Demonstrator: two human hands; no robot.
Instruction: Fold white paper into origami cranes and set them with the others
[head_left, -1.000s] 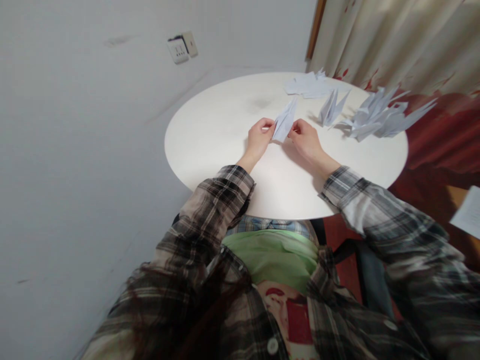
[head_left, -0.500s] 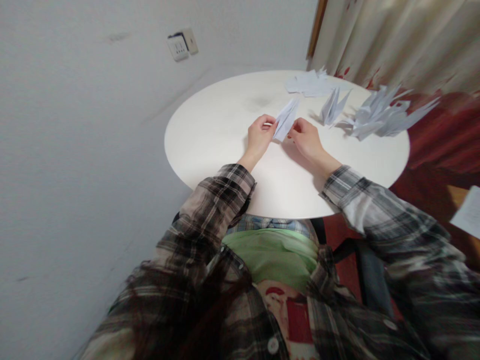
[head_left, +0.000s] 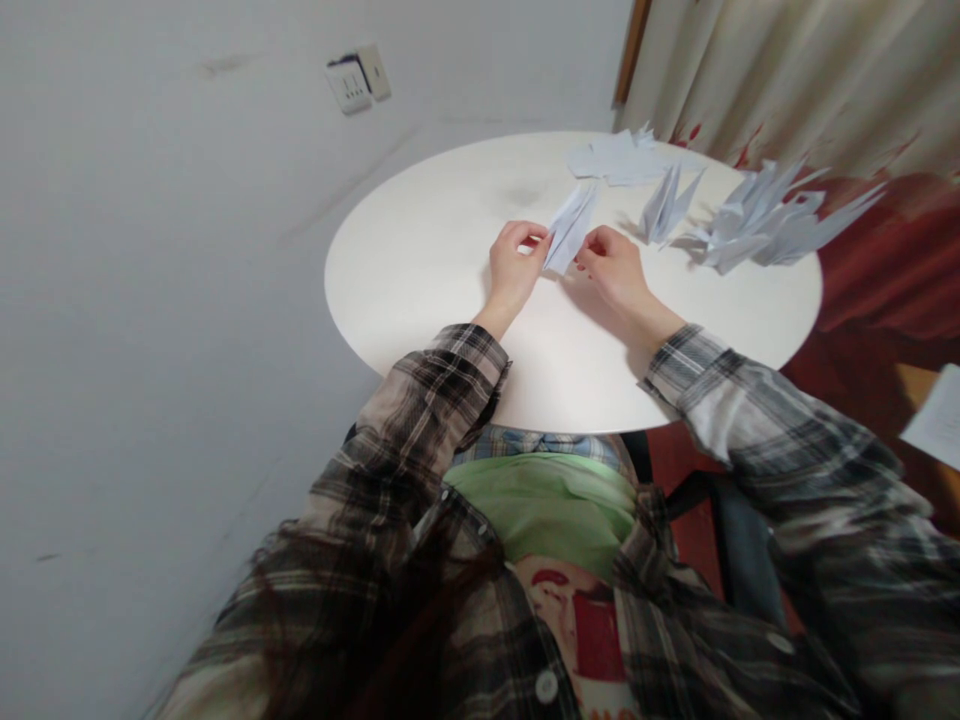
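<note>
While it stands above the smooth round white table [head_left: 420, 290], the thin, pointy folded paper [head_left: 570, 228] is pinched at its bottom by the left hand [head_left: 514, 268] and right hand [head_left: 616, 275], fingers tight.

Single view, worn on the head. Faces forward and steeply down, past chest and plaid sleeves [head_left: 442, 400], onto round white table [head_left: 420, 290]. Sits close, within arm's reach. Frames left hand [head_left: 514, 268], right hand [head_left: 616, 275] and folded paper [head_left: 570, 228] above centre; wall [head_left: 150, 300] at left, curtain [head_left: 787, 70] at upper right.
</note>
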